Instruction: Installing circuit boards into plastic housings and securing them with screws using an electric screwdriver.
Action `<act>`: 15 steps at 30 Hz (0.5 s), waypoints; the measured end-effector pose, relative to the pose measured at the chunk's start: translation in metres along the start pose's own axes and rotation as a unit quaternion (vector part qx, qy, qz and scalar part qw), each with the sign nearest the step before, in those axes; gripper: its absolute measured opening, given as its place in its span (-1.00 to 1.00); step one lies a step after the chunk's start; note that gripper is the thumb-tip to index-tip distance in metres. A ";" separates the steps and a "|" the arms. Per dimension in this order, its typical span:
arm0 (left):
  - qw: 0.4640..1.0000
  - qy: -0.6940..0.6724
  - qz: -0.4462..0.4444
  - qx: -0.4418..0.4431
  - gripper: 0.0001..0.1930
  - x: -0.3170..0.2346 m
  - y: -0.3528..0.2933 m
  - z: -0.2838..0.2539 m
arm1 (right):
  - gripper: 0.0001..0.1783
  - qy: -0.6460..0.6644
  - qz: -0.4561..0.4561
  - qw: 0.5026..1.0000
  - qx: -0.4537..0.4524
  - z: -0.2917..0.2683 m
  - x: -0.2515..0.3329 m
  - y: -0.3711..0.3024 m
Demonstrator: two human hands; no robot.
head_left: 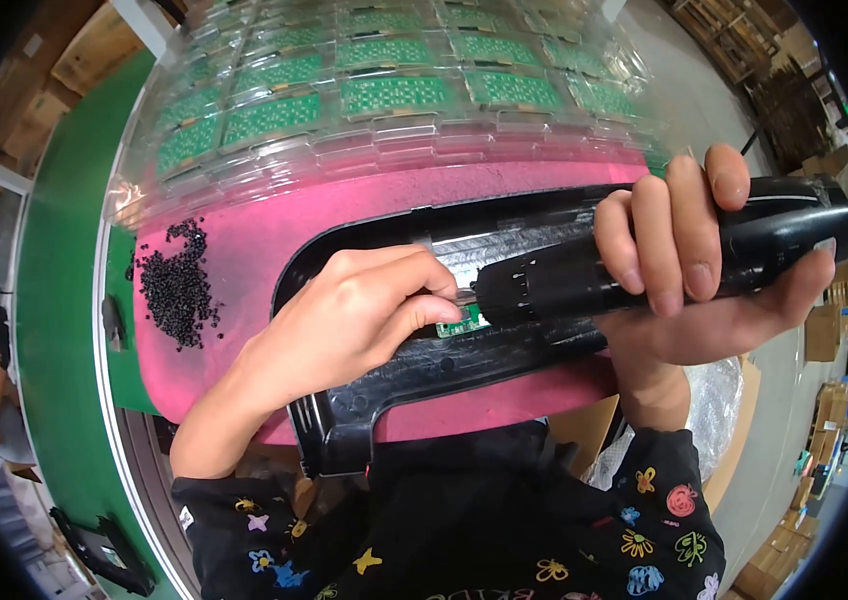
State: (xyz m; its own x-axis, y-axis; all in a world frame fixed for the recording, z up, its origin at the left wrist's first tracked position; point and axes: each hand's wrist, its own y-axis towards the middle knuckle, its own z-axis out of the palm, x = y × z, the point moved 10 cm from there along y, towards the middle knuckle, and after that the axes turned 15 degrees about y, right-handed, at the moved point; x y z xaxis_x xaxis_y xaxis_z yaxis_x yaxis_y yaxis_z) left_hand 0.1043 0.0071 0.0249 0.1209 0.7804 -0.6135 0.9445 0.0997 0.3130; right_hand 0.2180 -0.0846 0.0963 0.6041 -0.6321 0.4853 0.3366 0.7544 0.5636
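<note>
Head view: the right hand (pixel 684 250) is wrapped firmly around a black electric screwdriver (pixel 644 265), its tip set on a small green circuit board (pixel 464 322) seated in a long black plastic housing (pixel 424 365) lying on a pink foam pad (pixel 244 250). The left hand (pixel 364 310) pinches narrowly at the bit beside the board. Risk: the bit may slip and nip the fingertips or gouge the board. Loose black screws (pixel 176 285) lie near the pad's edge and could roll off.
</note>
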 end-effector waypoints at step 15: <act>0.991 -0.128 -0.047 0.011 -0.90 0.008 0.000 0.001 | -0.34 -0.006 0.018 0.995 0.100 0.009 -0.013 -0.007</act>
State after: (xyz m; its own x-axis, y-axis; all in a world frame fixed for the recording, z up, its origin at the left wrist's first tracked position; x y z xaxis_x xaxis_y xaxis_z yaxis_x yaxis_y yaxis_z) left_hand 0.1061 0.0124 0.0191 0.1035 0.5855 -0.8041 0.9615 0.1481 0.2316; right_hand 0.2010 -0.0828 0.0923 0.6039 -0.6086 0.5147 0.1647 0.7271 0.6665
